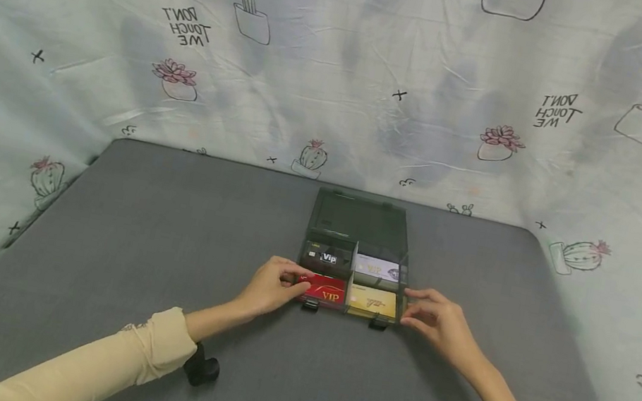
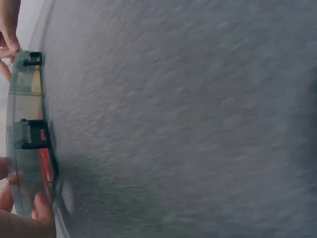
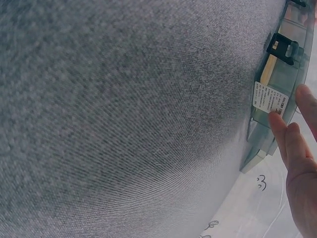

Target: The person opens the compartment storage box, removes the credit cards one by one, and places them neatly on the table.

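A dark see-through storage box (image 1: 370,317) lies on the grey table with its lid (image 1: 361,218) laid back. Four-part dividers hold a black VIP card (image 1: 328,257), a silvery VIP card (image 1: 376,268), a red VIP card (image 1: 331,290) and a gold card (image 1: 372,301). At the front left corner my left hand (image 1: 274,285) grips the box wall, its fingers reaching over the rim by the red card. On the opposite side, my right hand (image 1: 437,319) touches the outer wall with its fingertips, close to a white label (image 3: 270,98).
Two black latches hang at the box's front, one on the left (image 1: 310,305) and one on the right (image 1: 379,324). The grey table (image 1: 162,223) reaches back to a white cactus-print curtain (image 1: 294,59). Black straps (image 1: 201,367) show near both cuffs.
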`<action>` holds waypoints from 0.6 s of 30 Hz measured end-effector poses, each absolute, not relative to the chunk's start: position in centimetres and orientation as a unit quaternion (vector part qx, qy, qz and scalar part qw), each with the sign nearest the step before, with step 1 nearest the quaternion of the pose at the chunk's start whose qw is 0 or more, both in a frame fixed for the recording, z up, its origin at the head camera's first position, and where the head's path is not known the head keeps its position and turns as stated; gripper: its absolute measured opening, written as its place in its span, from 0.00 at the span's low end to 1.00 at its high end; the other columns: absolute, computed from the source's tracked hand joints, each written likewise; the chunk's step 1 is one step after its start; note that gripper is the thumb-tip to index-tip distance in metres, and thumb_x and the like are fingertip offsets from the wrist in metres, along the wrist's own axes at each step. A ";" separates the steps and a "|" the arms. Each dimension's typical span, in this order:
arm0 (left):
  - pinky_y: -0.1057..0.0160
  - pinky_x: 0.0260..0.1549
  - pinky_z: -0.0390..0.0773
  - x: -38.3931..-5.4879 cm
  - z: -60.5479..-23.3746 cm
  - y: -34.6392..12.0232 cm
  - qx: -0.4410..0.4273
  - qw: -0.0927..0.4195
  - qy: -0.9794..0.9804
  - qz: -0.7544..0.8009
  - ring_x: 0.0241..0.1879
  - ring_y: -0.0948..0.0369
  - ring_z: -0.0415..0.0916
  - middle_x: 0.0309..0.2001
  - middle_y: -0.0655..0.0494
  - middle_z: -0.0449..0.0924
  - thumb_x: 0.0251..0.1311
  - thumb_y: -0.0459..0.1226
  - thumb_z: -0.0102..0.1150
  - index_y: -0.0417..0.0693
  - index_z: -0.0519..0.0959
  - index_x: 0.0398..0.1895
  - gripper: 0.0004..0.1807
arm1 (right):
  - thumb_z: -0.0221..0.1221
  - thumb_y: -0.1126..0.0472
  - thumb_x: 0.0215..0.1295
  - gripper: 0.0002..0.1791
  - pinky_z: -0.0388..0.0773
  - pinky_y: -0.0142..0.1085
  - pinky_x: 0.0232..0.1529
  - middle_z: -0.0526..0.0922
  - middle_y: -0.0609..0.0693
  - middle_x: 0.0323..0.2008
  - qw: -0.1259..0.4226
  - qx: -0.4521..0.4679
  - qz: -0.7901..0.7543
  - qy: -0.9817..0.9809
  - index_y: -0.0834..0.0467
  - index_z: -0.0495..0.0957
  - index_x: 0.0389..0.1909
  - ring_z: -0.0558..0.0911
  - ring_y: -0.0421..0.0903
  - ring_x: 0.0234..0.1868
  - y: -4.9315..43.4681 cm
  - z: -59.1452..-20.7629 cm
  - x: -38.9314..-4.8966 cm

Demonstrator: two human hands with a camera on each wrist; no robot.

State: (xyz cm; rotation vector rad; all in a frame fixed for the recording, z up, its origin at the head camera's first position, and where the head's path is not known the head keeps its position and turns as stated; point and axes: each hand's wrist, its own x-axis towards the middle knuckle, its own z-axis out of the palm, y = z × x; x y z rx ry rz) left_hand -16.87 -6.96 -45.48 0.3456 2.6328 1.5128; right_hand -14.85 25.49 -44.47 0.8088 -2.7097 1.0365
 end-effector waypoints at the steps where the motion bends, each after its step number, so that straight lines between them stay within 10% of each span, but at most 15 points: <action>1: 0.69 0.22 0.64 -17.1 -45.4 -6.8 0.118 0.042 0.862 0.491 0.23 0.63 0.63 0.30 0.52 0.72 0.57 0.33 0.65 0.43 0.86 0.43 0.10 | 0.69 0.73 0.48 0.09 0.81 0.37 0.40 0.80 0.62 0.47 0.064 0.268 0.342 -0.898 0.56 0.83 0.26 0.83 0.56 0.42 25.5 -44.4 -14.9; 9: 0.51 0.50 0.65 -18.3 -45.3 -5.8 0.115 0.070 0.895 0.426 0.49 0.52 0.63 0.46 0.42 0.75 0.54 0.34 0.68 0.43 0.85 0.46 0.15 | 0.69 0.72 0.48 0.08 0.81 0.37 0.40 0.80 0.63 0.46 0.056 0.269 0.346 -0.897 0.56 0.83 0.25 0.83 0.56 0.41 25.2 -44.2 -14.9; 18: 0.47 0.53 0.67 -18.6 -44.6 -5.1 0.114 0.107 0.904 0.398 0.55 0.48 0.60 0.50 0.38 0.69 0.55 0.34 0.67 0.38 0.83 0.47 0.16 | 0.69 0.72 0.48 0.08 0.81 0.38 0.39 0.80 0.62 0.46 0.054 0.268 0.338 -0.901 0.56 0.83 0.25 0.83 0.56 0.41 25.2 -44.0 -14.9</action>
